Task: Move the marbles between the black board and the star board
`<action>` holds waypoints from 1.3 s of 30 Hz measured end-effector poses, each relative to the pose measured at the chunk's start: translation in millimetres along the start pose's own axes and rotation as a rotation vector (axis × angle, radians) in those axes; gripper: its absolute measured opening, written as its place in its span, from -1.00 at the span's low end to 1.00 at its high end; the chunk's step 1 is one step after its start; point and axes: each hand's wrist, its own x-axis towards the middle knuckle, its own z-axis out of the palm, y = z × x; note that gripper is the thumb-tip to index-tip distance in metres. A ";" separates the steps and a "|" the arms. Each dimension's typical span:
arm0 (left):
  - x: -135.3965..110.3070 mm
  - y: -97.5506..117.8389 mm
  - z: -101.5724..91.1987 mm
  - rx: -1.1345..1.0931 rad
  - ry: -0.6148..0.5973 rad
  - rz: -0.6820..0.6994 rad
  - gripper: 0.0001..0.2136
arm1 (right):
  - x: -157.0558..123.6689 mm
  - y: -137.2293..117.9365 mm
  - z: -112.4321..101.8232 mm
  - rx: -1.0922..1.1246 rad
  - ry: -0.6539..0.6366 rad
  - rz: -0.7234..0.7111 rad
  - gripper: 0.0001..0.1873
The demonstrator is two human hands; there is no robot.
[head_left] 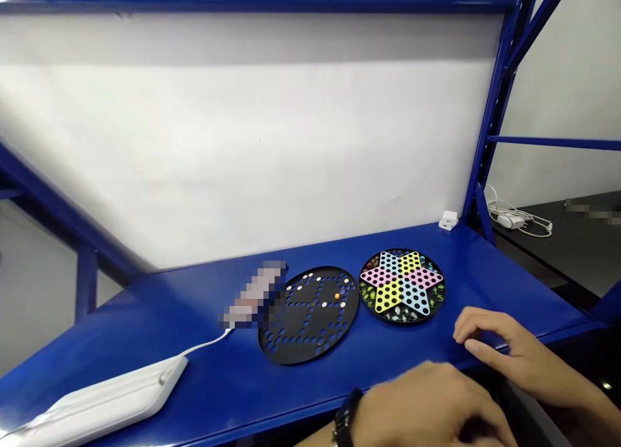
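Observation:
My right hand (509, 350) hovers by the table's front edge, at the lower right. Its fingers curl loosely, with a small gap to the thumb and nothing visible between them. Closest to it is a round Chinese checkers board (402, 285), a coloured star of holes with marbles around its rim. My left hand (431, 408), with a black watch (344, 418) on the wrist, is at the bottom edge. Its back faces me and its fingers are mostly hidden. A round black perforated game board (295, 317) with a few white pieces and a small orange piece (337, 296) lies left of the star board.
A blurred-out flat object (257, 295) on the blue table (218, 382) has a white cable running to a long white device (111, 402). A small white plug (449, 220) stands at the back right. Blue frame posts (490, 117) and a white wall panel (252, 136) bound the table.

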 end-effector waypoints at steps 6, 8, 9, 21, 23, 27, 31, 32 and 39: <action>-76.1 -29.2 -96.1 0.241 0.649 -0.530 -0.79 | 70.6 -20.1 3.7 -0.120 0.017 -0.223 -0.75; -100.4 -56.1 -105.6 0.281 0.665 -0.723 -0.83 | 94.9 -23.8 4.0 -0.135 0.046 -0.246 -0.78; -111.0 -69.3 -106.4 0.285 0.643 -0.794 -0.84 | 106.6 -24.4 4.0 -0.138 0.054 -0.248 -0.78; -132.6 -110.8 -93.9 0.095 0.700 -0.681 -0.83 | 154.0 27.2 -9.1 -0.297 0.308 -0.211 -0.76; -122.2 -107.4 -90.0 0.107 0.815 -0.604 -0.83 | 153.2 24.2 -6.8 -0.241 0.331 -0.236 -0.75; -91.0 -97.9 -74.5 0.203 0.957 -0.340 -0.90 | 148.8 4.5 13.7 -0.139 0.165 -0.365 -0.78; -70.7 -91.9 -61.1 0.305 1.031 -0.167 -0.95 | 141.7 -8.7 37.2 -0.168 -0.018 -0.511 -0.76; -69.0 -91.5 -59.2 0.323 1.047 -0.146 -0.95 | 140.3 -9.5 40.7 -0.170 -0.039 -0.523 -0.74; -67.2 -89.8 -54.0 0.376 1.032 -0.071 -0.93 | 135.6 -13.0 45.6 -0.143 -0.039 -0.529 -0.71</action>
